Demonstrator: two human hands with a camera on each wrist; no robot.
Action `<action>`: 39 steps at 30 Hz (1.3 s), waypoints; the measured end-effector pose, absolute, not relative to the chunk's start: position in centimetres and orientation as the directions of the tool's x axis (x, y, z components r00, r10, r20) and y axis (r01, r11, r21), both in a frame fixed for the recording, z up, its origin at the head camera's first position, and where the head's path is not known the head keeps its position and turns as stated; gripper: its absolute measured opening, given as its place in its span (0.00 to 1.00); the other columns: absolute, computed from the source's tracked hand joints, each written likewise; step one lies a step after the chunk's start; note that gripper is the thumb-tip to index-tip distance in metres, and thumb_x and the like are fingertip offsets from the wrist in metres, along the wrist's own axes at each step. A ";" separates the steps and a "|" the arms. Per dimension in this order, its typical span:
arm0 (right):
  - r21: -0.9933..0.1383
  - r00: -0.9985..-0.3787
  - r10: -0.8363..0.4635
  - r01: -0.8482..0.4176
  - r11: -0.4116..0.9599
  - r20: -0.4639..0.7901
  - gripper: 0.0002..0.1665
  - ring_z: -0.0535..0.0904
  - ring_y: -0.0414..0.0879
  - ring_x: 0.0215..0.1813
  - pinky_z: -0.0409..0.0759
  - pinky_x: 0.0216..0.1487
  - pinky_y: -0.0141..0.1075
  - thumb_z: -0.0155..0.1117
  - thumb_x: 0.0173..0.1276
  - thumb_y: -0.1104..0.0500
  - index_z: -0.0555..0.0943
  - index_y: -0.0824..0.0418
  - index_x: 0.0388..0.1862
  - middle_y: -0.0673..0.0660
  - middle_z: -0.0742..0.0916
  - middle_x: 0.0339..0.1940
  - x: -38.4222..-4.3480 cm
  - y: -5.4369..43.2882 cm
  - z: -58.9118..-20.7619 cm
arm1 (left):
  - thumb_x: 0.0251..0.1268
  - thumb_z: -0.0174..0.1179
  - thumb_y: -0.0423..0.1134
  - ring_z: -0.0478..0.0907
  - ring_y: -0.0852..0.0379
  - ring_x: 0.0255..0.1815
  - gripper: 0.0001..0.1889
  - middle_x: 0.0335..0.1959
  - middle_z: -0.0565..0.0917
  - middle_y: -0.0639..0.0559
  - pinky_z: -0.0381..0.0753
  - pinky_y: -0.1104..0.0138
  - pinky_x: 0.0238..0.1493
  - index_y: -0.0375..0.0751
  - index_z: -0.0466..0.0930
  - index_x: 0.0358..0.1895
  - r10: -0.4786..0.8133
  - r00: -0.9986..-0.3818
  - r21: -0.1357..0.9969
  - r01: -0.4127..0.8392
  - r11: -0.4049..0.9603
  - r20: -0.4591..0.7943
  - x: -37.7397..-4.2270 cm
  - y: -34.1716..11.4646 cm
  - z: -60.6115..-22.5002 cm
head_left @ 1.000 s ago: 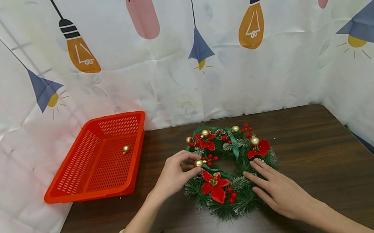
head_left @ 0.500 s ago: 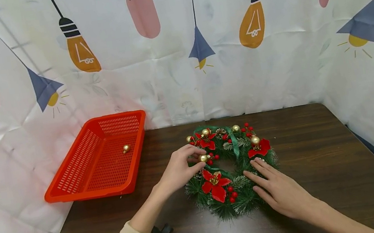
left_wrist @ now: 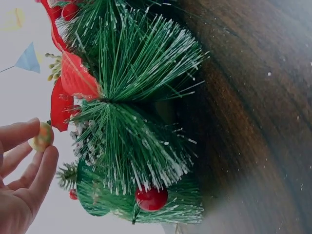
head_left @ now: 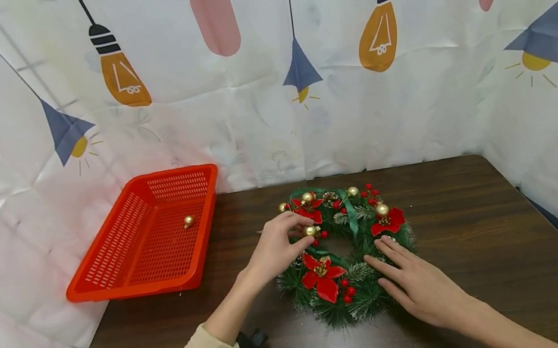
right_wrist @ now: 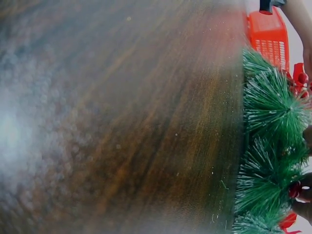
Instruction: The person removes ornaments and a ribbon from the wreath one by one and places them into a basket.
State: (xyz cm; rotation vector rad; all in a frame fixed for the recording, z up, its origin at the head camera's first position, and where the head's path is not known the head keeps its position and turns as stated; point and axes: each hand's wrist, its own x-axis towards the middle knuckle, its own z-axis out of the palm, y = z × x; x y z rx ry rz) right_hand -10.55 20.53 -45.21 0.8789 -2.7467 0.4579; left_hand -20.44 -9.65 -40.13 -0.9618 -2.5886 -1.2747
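A green Christmas wreath (head_left: 332, 314) lies on the dark wooden table, trimmed with red poinsettias (head_left: 322, 276), red berries, pinecones and gold baubles. Over its left side, my left hand (head_left: 275, 248) pinches a gold bauble (head_left: 311, 231) between thumb and fingers. In the left wrist view that bauble (left_wrist: 43, 137) sits in the fingertips, apart from the frosted needles (left_wrist: 141, 58). My right hand (head_left: 419, 285) rests on the wreath's right side with fingers spread and fairly straight. Only darkened parts of its fingers show at the edge of the right wrist view.
An orange-red plastic basket (head_left: 136, 290) stands at the table's left, with one gold bauble (head_left: 188, 221) in it. A white curtain printed with lamps (head_left: 262, 134) hangs behind the table (head_left: 471, 229). A black strap piece (head_left: 252, 341) is by the left wrist.
My left hand has moved a little right and away from me over the wreath, carrying the gold bauble. The right hand stays where it was.
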 end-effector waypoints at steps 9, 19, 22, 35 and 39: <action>-0.231 -0.801 -0.519 -0.588 0.775 0.297 0.31 0.60 0.63 0.79 0.69 0.70 0.57 0.65 0.76 0.53 0.75 0.58 0.75 0.66 0.68 0.78 -10.5 20.6 -45.2 | 0.63 0.72 0.30 0.83 0.56 0.41 0.12 0.44 0.82 0.50 0.85 0.66 0.44 0.36 0.87 0.50 0.479 -0.816 0.646 0.561 0.518 0.324 -20.4 -8.9 -40.1; -0.230 -0.800 -0.521 -0.590 0.774 0.298 0.31 0.60 0.63 0.79 0.70 0.69 0.58 0.66 0.76 0.53 0.75 0.59 0.74 0.67 0.67 0.78 -10.6 20.6 -45.1 | 0.65 0.71 0.31 0.84 0.58 0.38 0.13 0.45 0.82 0.49 0.85 0.68 0.40 0.37 0.87 0.51 0.454 -0.833 0.601 0.546 0.584 0.317 -20.0 -7.8 -39.6; -0.229 -0.800 -0.521 -0.589 0.775 0.298 0.31 0.59 0.63 0.79 0.70 0.70 0.58 0.66 0.76 0.53 0.75 0.59 0.74 0.67 0.67 0.78 -10.6 20.6 -45.0 | 0.65 0.71 0.31 0.83 0.58 0.37 0.13 0.45 0.82 0.48 0.83 0.69 0.38 0.37 0.87 0.51 0.442 -0.834 0.578 0.548 0.604 0.329 -20.0 -7.6 -39.3; -0.225 -0.797 -0.523 -0.593 0.773 0.302 0.31 0.60 0.64 0.79 0.70 0.69 0.58 0.66 0.76 0.53 0.75 0.59 0.74 0.67 0.67 0.78 -10.6 20.5 -45.1 | 0.66 0.70 0.31 0.83 0.55 0.37 0.13 0.45 0.83 0.46 0.83 0.68 0.37 0.33 0.87 0.52 0.439 -0.857 0.580 0.509 0.637 0.269 -20.0 -7.2 -39.0; -0.223 -0.797 -0.524 -0.593 0.774 0.300 0.31 0.60 0.64 0.79 0.70 0.69 0.58 0.66 0.76 0.52 0.75 0.59 0.74 0.67 0.67 0.78 -10.6 20.5 -45.1 | 0.66 0.70 0.31 0.82 0.57 0.36 0.12 0.45 0.83 0.46 0.82 0.70 0.36 0.34 0.87 0.52 0.447 -0.855 0.581 0.510 0.635 0.262 -20.1 -7.0 -39.3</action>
